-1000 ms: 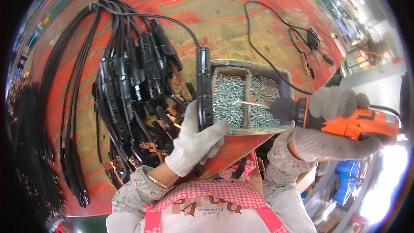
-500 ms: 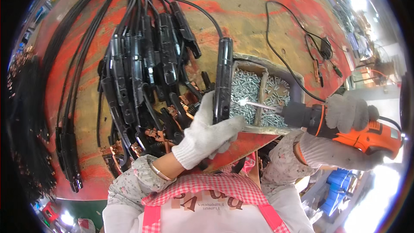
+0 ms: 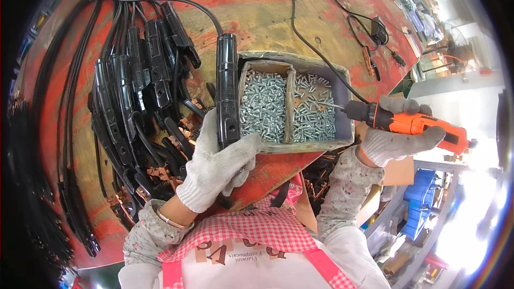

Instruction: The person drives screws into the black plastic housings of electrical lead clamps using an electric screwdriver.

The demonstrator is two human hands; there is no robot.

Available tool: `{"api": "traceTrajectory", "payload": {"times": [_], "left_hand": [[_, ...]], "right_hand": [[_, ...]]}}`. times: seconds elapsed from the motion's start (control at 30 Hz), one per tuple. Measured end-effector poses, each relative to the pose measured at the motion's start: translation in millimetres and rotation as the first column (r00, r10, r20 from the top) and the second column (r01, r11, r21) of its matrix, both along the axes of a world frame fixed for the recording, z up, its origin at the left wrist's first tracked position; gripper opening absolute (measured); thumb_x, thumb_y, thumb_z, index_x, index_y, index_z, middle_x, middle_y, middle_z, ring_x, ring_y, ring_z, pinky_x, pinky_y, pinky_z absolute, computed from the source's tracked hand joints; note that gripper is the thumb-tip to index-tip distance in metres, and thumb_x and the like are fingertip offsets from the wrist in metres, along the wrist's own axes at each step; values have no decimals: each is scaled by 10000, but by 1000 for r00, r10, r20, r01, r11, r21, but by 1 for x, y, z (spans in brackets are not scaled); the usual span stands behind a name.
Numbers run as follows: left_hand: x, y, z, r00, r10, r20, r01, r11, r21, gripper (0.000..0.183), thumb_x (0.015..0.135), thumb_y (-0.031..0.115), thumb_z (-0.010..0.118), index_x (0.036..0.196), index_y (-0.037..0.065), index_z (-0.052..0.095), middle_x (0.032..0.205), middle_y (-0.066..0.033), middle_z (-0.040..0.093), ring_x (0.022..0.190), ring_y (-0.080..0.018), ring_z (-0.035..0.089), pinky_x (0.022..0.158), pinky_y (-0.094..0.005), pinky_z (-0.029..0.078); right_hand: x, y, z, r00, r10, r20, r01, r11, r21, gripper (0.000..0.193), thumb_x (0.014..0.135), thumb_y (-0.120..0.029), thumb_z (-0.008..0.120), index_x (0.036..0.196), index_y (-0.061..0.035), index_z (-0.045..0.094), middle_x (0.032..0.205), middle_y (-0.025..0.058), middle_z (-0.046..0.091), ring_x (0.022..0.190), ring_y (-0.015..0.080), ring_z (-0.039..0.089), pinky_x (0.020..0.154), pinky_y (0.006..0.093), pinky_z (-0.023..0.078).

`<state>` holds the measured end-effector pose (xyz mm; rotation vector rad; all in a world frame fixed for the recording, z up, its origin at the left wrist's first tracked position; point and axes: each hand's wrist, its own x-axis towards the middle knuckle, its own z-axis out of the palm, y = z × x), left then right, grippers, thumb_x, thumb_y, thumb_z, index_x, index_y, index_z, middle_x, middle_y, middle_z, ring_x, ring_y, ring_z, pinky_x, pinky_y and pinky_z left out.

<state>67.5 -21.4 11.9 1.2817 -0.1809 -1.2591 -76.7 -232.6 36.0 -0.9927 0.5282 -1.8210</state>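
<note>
My gloved left hand (image 3: 217,163) is closed round the lower end of a black plastic handle (image 3: 227,85), apparently a welding electrode holder, held upright with its cable leaving the top. In my gloved right hand (image 3: 388,147) is an orange electric screwdriver (image 3: 420,126), lying sideways with the bit pointing left. The bit's tip is over the right compartment of a divided box (image 3: 305,147). Small silver screws (image 3: 262,107) fill its left compartment; more screws (image 3: 313,123) lie in the right one. Whether a screw sits on the bit, I cannot tell.
Several black holders (image 3: 128,96) with copper jaws (image 3: 158,174) are heaped left of my left hand, their cables bundled at the back. A black cord (image 3: 316,37) crosses the red, worn table (image 3: 257,21) behind the box. Blue bins (image 3: 420,203) stand off the table at right.
The screwdriver's tip has left the black handle and now points over the right compartment. The view has shifted, so the handle, box and heap appear farther left. Both hands keep their hold.
</note>
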Motion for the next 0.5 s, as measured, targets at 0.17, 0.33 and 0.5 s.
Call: {"api": "traceTrajectory", "payload": {"times": [0.17,0.33,0.5], "left_hand": [[-2,-1,-1,1000,7,8,-7,1000,13,513,843,165,660,1197,-10,332,634,-36,538,391,-81,461,297,-219,331],[-1,0,1,1000,2,5,-2,1000,-1,558,837,157,662,1234,-16,312,637,-25,529,395,-77,457,300,-216,336],[1,3,1,1000,8,-13,-7,1000,15,608,820,168,685,1253,-21,302,640,-24,529,398,-82,454,315,-227,338]], "right_hand": [[7,5,5,999,-23,30,21,997,69,596,760,-657,628,946,-100,528,748,6,517,598,94,508,471,227,424],[13,23,19,951,291,107,-292,956,-8,595,819,-630,574,958,-52,551,684,-10,417,546,78,381,452,232,303],[29,32,20,638,728,249,-713,681,-164,389,789,-399,704,857,-106,459,685,-44,402,600,76,434,538,228,397]]}}
